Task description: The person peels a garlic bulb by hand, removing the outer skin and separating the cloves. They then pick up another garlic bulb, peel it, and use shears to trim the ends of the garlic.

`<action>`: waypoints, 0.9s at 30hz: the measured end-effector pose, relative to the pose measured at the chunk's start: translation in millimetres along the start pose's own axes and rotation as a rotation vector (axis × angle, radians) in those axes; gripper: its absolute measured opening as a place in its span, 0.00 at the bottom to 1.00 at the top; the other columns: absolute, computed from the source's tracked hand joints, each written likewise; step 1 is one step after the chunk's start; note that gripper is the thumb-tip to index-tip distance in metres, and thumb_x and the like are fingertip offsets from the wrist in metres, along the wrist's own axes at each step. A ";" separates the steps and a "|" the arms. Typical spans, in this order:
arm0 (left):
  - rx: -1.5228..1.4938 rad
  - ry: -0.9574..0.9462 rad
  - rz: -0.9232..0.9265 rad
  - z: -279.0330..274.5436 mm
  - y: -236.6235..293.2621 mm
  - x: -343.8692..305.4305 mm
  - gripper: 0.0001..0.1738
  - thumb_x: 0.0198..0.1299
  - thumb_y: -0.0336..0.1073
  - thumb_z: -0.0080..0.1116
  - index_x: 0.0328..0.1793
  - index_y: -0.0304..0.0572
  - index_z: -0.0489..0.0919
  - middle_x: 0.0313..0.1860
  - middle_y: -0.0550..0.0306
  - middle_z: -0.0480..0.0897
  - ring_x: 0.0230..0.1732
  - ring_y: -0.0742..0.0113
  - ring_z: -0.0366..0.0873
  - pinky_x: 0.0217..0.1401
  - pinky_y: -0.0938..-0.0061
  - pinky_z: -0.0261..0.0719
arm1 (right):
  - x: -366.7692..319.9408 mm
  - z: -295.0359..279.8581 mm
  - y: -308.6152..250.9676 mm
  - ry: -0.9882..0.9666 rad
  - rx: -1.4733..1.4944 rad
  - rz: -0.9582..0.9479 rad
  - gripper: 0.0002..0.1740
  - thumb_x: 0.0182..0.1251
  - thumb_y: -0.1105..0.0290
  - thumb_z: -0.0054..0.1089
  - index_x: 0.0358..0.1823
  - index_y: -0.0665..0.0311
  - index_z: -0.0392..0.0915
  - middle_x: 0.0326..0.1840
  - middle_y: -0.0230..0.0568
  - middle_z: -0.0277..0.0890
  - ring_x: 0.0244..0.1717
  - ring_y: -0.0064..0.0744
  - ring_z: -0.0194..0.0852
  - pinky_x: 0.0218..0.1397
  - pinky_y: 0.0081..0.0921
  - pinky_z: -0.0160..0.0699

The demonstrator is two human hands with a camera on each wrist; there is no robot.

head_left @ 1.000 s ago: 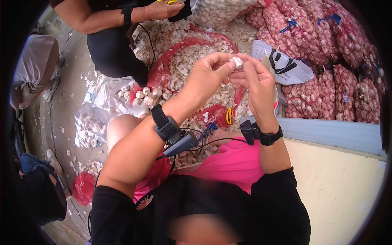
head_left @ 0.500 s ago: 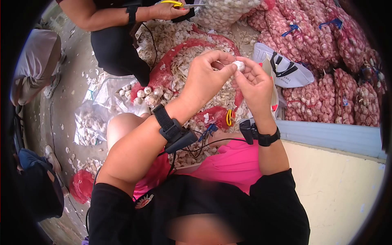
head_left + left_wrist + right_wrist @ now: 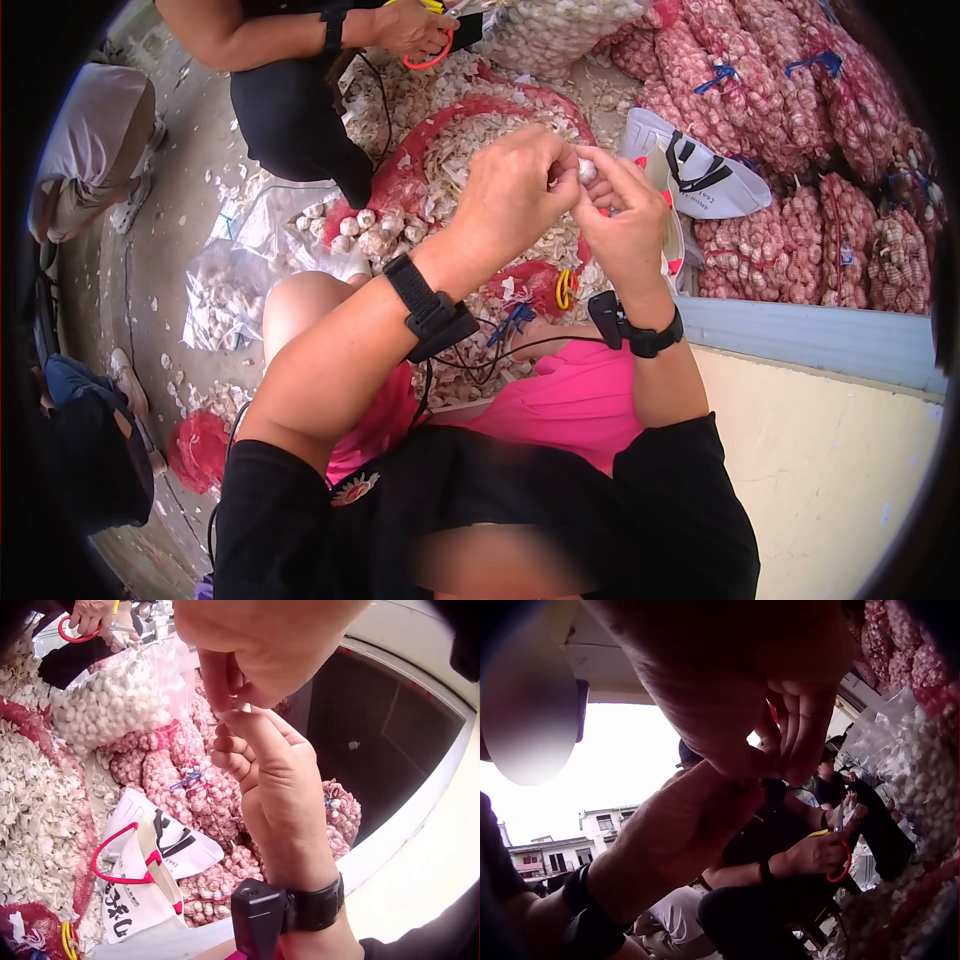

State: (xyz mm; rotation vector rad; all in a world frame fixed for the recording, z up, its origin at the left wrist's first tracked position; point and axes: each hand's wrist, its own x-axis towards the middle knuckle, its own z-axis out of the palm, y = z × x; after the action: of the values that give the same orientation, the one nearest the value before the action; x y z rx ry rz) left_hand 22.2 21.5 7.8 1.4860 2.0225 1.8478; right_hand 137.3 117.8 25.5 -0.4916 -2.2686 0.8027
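A small white garlic bulb (image 3: 587,171) is held up between the two hands in the head view. My right hand (image 3: 630,210) pinches it with thumb and index finger, the other fingers bent. From the left, my left hand (image 3: 515,190) meets it with curled fingers, thumb and forefinger at the bulb's near side. In the left wrist view the fingertips of my left hand (image 3: 262,645) and right hand (image 3: 274,769) come together and mostly hide the bulb. Below the hands spreads a heap of papery garlic skins (image 3: 470,150).
Red net sacks of garlic (image 3: 750,245) and a white bag (image 3: 700,180) stand to the right. Opposite, another person's hand (image 3: 412,28) holds scissors (image 3: 430,55). Several loose bulbs (image 3: 378,242) and clear plastic bags (image 3: 225,295) lie left. Yellow-handled scissors (image 3: 564,290) rest on red netting.
My left hand has rolled over, its fingers now curled in and covering more of the bulb. The bulb stays between the hands. The other person's scissors have turned, showing a red handle.
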 end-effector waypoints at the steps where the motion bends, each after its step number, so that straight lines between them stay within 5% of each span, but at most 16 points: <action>1: 0.001 0.002 0.000 -0.2 -0.4 0.2 0.04 0.51 0.26 0.62 0.33 0.36 0.79 0.28 0.51 0.79 0.29 0.58 0.81 0.32 0.68 0.77 | 0.3 -0.1 -0.2 -0.006 -0.016 -0.009 0.19 0.52 0.84 0.65 0.48 0.67 0.82 0.32 0.34 0.77 0.25 0.18 0.78 0.29 0.15 0.79; 7: -0.020 -0.023 -0.097 -1.0 1.7 2.3 0.05 0.52 0.29 0.60 0.34 0.34 0.78 0.29 0.49 0.81 0.30 0.57 0.81 0.34 0.67 0.78 | 0.1 1.3 -0.8 -0.045 0.289 0.185 0.18 0.55 0.84 0.64 0.49 0.70 0.80 0.36 0.34 0.79 0.31 0.17 0.79 0.32 0.15 0.81; 13: -0.181 -0.090 -0.356 -1.3 -2.0 5.3 0.06 0.56 0.30 0.57 0.33 0.32 0.77 0.27 0.55 0.81 0.29 0.71 0.81 0.32 0.74 0.77 | 1.1 -3.9 1.2 -0.139 0.611 0.358 0.19 0.62 0.83 0.58 0.55 0.73 0.76 0.41 0.37 0.79 0.35 0.19 0.80 0.38 0.16 0.82; 15: -0.282 -0.044 -0.437 -2.2 -8.0 7.9 0.07 0.51 0.32 0.60 0.31 0.33 0.79 0.22 0.50 0.82 0.26 0.62 0.83 0.32 0.67 0.78 | 2.3 -8.6 1.1 -0.155 0.641 0.364 0.19 0.63 0.83 0.56 0.56 0.73 0.76 0.41 0.37 0.79 0.35 0.19 0.79 0.38 0.17 0.82; 19: -0.410 0.006 -0.525 -5.7 -6.8 8.4 0.08 0.53 0.31 0.59 0.34 0.31 0.78 0.23 0.54 0.82 0.27 0.70 0.82 0.31 0.72 0.79 | 4.9 -10.4 2.4 -0.149 0.705 0.330 0.19 0.65 0.80 0.55 0.58 0.72 0.74 0.42 0.38 0.78 0.34 0.20 0.78 0.39 0.20 0.83; 21: -0.496 -0.016 -0.595 -7.7 -9.1 8.4 0.07 0.61 0.30 0.56 0.40 0.31 0.77 0.32 0.57 0.82 0.32 0.72 0.82 0.34 0.77 0.81 | 5.8 -10.8 4.2 -0.147 0.725 0.330 0.19 0.65 0.79 0.55 0.59 0.72 0.74 0.43 0.38 0.78 0.35 0.20 0.78 0.39 0.20 0.83; 27: -0.769 -0.178 -0.587 -10.4 1.1 9.6 0.09 0.63 0.29 0.61 0.45 0.30 0.79 0.37 0.56 0.83 0.37 0.72 0.81 0.38 0.78 0.82 | 4.8 -10.6 1.1 -0.187 0.710 0.329 0.19 0.66 0.80 0.55 0.59 0.73 0.73 0.44 0.38 0.77 0.38 0.21 0.78 0.40 0.20 0.83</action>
State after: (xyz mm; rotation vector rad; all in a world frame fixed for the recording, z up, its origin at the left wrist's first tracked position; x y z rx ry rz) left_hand 11.6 19.5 17.0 0.7132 1.2255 1.8081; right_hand 141.4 125.5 33.3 -0.4598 -1.8951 1.7862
